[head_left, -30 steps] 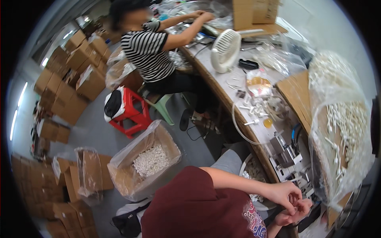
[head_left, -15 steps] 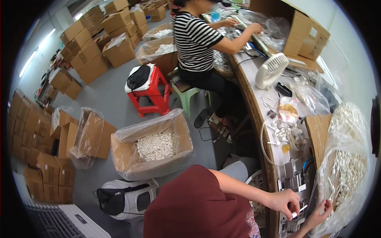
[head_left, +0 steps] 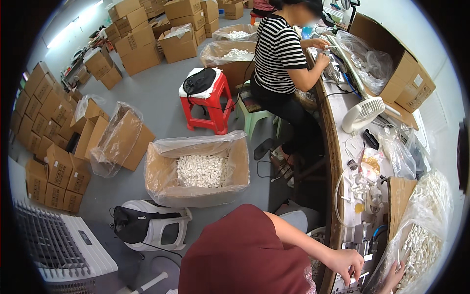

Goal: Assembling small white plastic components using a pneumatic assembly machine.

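Piece (head_left: 353, 281), small, white, between pinched left fingers (head_left: 347, 276), grip of right fingers (head_left: 395, 269) unclear

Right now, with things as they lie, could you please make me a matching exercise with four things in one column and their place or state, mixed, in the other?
1. left hand
2. small fan
3. right hand
4. striped shirt

A. at the clear bag
B. worn by the co-worker
C. holding a white piece
D. on the table

Pairs: 1-C, 2-D, 3-A, 4-B
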`<move>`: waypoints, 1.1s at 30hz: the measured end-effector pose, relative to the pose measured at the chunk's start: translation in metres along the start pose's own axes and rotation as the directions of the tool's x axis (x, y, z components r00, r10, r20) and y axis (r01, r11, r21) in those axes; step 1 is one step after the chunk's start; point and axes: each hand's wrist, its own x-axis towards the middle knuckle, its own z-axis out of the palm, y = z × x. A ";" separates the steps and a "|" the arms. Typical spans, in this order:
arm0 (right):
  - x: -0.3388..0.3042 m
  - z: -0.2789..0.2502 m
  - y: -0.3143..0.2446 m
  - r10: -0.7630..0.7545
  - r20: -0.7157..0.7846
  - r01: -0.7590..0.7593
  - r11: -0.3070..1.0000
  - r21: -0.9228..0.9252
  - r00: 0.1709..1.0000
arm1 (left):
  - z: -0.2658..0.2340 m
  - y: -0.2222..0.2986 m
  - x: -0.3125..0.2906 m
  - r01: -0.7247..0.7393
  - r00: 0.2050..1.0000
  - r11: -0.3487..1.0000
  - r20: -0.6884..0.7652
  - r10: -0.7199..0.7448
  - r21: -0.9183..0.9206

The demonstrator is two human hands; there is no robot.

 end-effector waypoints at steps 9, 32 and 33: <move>-0.016 -0.028 -0.021 -0.200 -0.025 0.198 0.978 -0.073 0.979 | -0.001 -0.004 -0.003 0.042 0.999 0.999 0.017 -0.042 0.002; -0.063 -0.057 -0.057 0.131 -0.127 -0.080 0.934 0.349 0.983 | 0.005 0.000 -0.002 -0.009 0.980 0.951 0.189 -0.053 0.310; -0.065 -0.059 -0.062 0.188 -0.128 -0.130 0.922 0.365 0.974 | 0.005 -0.004 -0.001 -0.038 0.979 0.934 0.202 -0.037 0.354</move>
